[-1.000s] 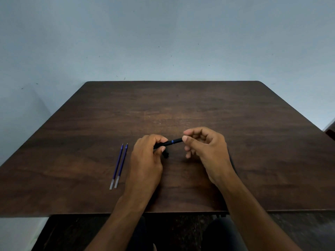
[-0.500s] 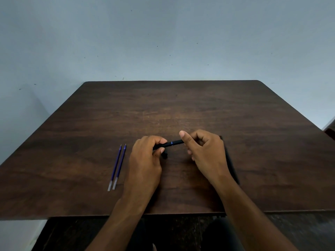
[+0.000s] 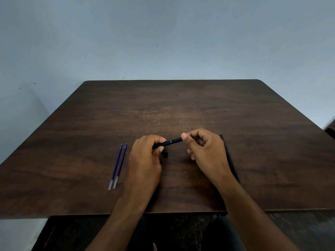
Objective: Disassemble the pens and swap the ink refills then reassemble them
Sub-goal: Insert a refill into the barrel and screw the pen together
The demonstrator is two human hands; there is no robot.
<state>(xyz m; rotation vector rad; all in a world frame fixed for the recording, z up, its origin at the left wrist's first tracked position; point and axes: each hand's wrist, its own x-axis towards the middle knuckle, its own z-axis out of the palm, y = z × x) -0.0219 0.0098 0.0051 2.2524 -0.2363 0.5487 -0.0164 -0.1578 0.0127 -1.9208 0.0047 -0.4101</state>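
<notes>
A black pen point(image 3: 171, 141) with a thin blue ring is held just above the dark wooden table point(image 3: 253, 142), lying roughly left to right. My left hand point(image 3: 146, 156) grips its left end with curled fingers. My right hand point(image 3: 204, 151) pinches its right end between thumb and fingers. Two blue ink refills point(image 3: 118, 166) lie side by side on the table, left of my left hand. A small black pen part point(image 3: 165, 154) lies on the table below the pen. Another long black pen piece point(image 3: 229, 156) lies on the table, partly hidden behind my right hand and wrist.
The table's near edge point(image 3: 72, 216) runs just below my forearms. A pale blue wall stands behind the table. A dark object point(image 3: 330, 128) shows at the right border of the view.
Both hands keep hold of the pen. My right hand has turned and its thumb has shifted at the pen's right end, and more of the black piece behind it shows.
</notes>
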